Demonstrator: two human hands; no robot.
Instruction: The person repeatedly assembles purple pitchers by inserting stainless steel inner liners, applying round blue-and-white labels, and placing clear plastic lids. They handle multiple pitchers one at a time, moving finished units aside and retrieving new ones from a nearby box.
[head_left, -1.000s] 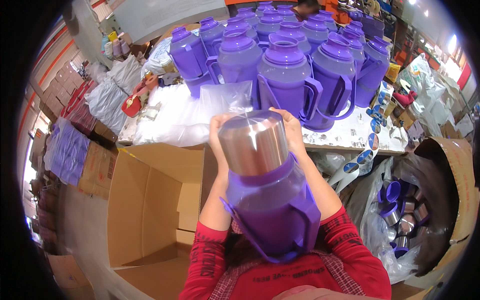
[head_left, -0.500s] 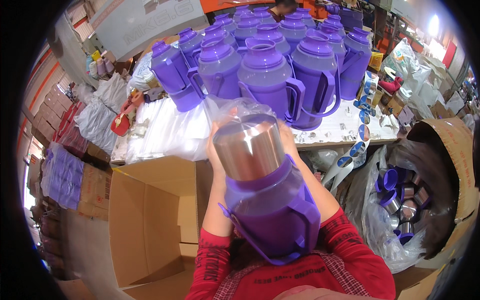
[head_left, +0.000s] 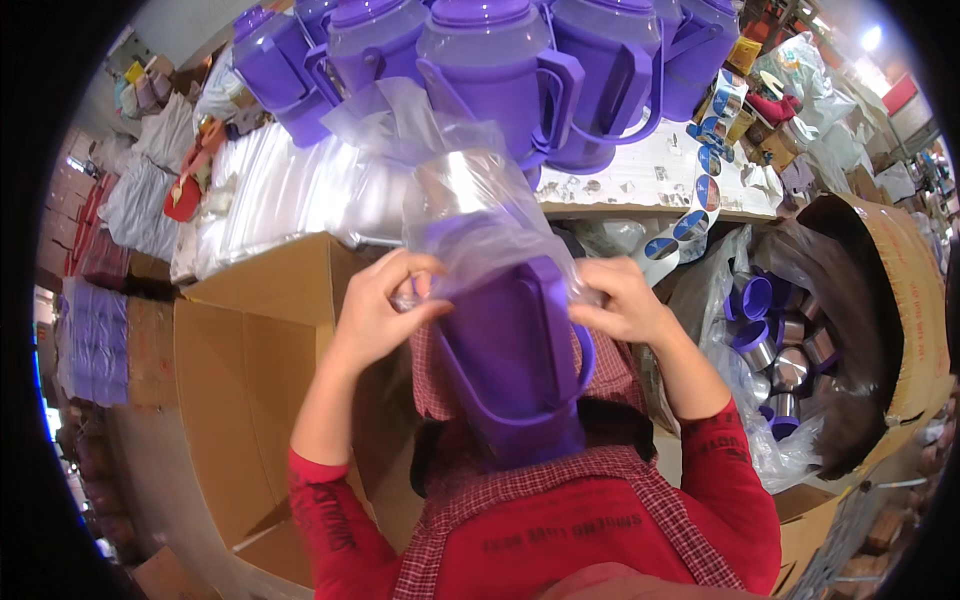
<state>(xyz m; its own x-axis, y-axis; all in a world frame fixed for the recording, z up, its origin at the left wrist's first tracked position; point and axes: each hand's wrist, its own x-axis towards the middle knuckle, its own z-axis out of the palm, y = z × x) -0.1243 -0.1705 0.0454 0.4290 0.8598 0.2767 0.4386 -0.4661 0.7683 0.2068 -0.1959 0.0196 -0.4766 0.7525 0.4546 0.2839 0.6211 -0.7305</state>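
A purple thermos jug (head_left: 500, 360) with a handle leans against my lap, its steel cup lid (head_left: 462, 185) pointing toward the table. A clear plastic bag (head_left: 490, 250) covers the lid and the jug's upper part. My left hand (head_left: 385, 300) pinches the bag's edge on the left of the jug. On the other side, beside the handle, my right hand (head_left: 620, 297) pinches the bag's edge too. The jug's lower end rests near my checked apron.
Several purple jugs without cups stand on the table (head_left: 640, 190), beside a stack of clear bags (head_left: 290, 185). An open carton (head_left: 250, 400) is at my left. At my right, a lined box (head_left: 910, 320) holds several steel cups. A sticker strip (head_left: 705, 190) hangs off the table.
The jug has come down toward my lap. The bag now reaches past its lid onto the body, and my hands have moved from beside the lid to the bag's edge. The view has tilted down.
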